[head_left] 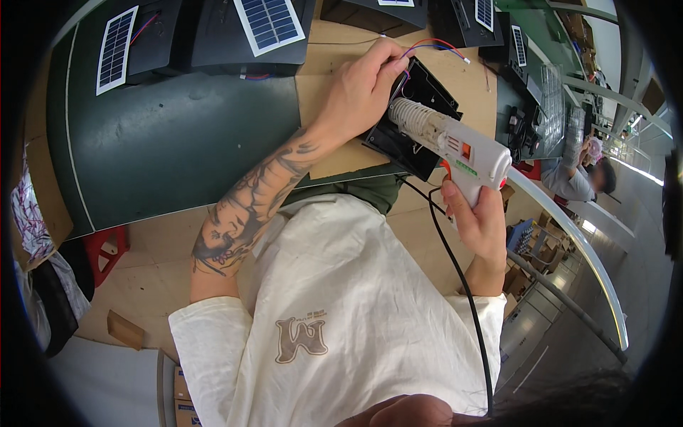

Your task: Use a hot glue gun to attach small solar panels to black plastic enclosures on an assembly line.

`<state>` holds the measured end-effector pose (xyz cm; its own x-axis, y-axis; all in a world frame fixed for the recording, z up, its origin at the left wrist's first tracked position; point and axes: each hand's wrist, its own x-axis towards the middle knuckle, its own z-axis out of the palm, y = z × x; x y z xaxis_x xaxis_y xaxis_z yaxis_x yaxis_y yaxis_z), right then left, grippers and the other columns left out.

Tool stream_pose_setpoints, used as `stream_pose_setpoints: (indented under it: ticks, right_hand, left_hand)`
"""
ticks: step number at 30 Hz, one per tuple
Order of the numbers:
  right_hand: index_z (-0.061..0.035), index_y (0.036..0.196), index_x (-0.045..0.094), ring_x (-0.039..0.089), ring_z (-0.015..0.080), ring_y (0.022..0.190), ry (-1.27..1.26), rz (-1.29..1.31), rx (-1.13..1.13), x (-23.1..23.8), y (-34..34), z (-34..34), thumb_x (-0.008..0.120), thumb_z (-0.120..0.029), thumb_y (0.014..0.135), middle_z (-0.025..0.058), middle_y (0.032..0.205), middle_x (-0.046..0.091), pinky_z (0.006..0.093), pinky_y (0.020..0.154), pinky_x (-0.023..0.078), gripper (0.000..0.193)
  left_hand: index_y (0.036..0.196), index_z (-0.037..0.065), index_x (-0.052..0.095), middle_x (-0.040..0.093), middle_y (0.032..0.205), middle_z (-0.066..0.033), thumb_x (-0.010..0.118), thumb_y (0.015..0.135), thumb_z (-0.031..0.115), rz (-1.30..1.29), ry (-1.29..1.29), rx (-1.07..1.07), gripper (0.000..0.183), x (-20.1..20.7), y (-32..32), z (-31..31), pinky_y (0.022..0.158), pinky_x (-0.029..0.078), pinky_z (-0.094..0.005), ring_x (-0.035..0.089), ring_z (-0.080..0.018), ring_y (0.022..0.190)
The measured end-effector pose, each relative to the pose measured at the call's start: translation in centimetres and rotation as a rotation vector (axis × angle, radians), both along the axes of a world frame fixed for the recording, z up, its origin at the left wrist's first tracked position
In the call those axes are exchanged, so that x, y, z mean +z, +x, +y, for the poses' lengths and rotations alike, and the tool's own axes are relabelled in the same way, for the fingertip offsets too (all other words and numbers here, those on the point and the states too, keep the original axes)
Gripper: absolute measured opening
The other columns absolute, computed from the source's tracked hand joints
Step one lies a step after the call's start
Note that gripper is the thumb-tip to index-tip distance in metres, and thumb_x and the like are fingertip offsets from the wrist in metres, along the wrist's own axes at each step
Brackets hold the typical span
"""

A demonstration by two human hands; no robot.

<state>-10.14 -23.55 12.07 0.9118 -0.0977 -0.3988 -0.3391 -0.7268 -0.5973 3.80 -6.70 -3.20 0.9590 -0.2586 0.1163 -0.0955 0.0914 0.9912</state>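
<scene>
My right hand [478, 222] is wrapped round the handle of a white hot glue gun [478, 151] with an orange switch. Its ribbed, glue-stained nozzle end points left into an open black plastic housing [435, 85]. A long clear glue stick [569, 238] curves out of the gun's back, and a black power cord runs down past my right arm. At the housing's upper left edge, my left hand [368, 84] pinches thin red and blue wires [434, 43] that end in a small white connector. The nozzle tip is hidden inside the housing.
Cardboard [331, 89] lies under the housing on the green tabletop [185, 142]. Black boxes with solar panels [269, 25] line the table's far side. A red stool [108, 250] stands at the left. Another person [576, 178] sits farther off at the right.
</scene>
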Motion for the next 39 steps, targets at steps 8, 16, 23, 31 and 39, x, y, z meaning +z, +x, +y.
stream_pose_setpoints:
  ticks: [8, 16, 23, 31, 39]
  right_hand:
    - [0.0029, 0.116, 0.058, 0.058, 0.0279, 0.057, -0.037, -0.026, 0.018, 0.4, -0.3, 0.2, 0.063, -0.009, 0.09, 0.0134, 0.07, 0.062, 0.0363, 0.056, 0.045, 0.029]
    - [0.0038, 0.115, 0.059, 0.064, 0.0241, 0.062, -0.077, 0.008, 0.044, 0.9, 0.1, 0.6, 0.063, -0.008, 0.09, 0.0124, 0.074, 0.065, 0.0337, 0.056, 0.048, 0.029]
    - [0.0049, 0.113, 0.061, 0.068, 0.0158, 0.07, 0.127, -0.007, -0.092, 1.4, 0.7, 0.6, 0.06, -0.01, 0.093, 0.0084, 0.086, 0.069, 0.027, 0.057, 0.051, 0.025]
    - [0.0049, 0.113, 0.056, 0.062, 0.0128, 0.056, 0.16, 0.229, -0.085, 3.4, 3.7, -1.5, 0.063, -0.016, 0.093, 0.0077, 0.079, 0.064, 0.0269, 0.05, 0.048, 0.029]
    - [0.0087, 0.125, 0.044, 0.063, 0.0194, 0.054, 0.693, -0.081, -0.283, -0.1, -3.0, -7.1, 0.062, -0.017, 0.092, 0.0225, 0.1, 0.065, 0.0285, 0.047, 0.05, 0.046]
  left_hand:
    - [0.111, 0.003, 0.059, 0.07, 0.094, -0.0081, 0.051, 0.102, 0.019, 0.001, -0.006, 0.0, 0.019, 0.4, -0.3, 0.1, 0.078, 0.05, -0.0277, 0.064, -0.0146, 0.082]
    - [0.109, 0.003, 0.059, 0.067, 0.087, -0.0086, 0.051, 0.102, 0.019, -0.025, 0.008, 0.024, 0.019, 0.4, -0.3, 0.0, 0.074, 0.049, -0.0284, 0.062, -0.0162, 0.077]
    - [0.106, 0.006, 0.056, 0.063, 0.076, -0.0165, 0.052, 0.1, 0.02, -0.077, -0.021, 0.042, 0.016, 0.4, -0.4, -0.1, 0.063, 0.047, -0.0421, 0.063, -0.0385, 0.073]
    - [0.11, 0.002, 0.059, 0.069, 0.109, -0.0048, 0.051, 0.103, 0.018, -0.002, 0.017, -0.015, 0.019, 0.5, -0.5, -0.5, 0.075, 0.047, -0.0243, 0.057, -0.0082, 0.079]
    - [0.131, -0.001, 0.053, 0.063, 0.125, -0.0112, 0.056, 0.1, 0.015, 0.199, -0.15, -0.111, 0.035, 1.3, -0.1, 0.1, 0.088, 0.047, -0.0253, 0.061, -0.0118, 0.099]
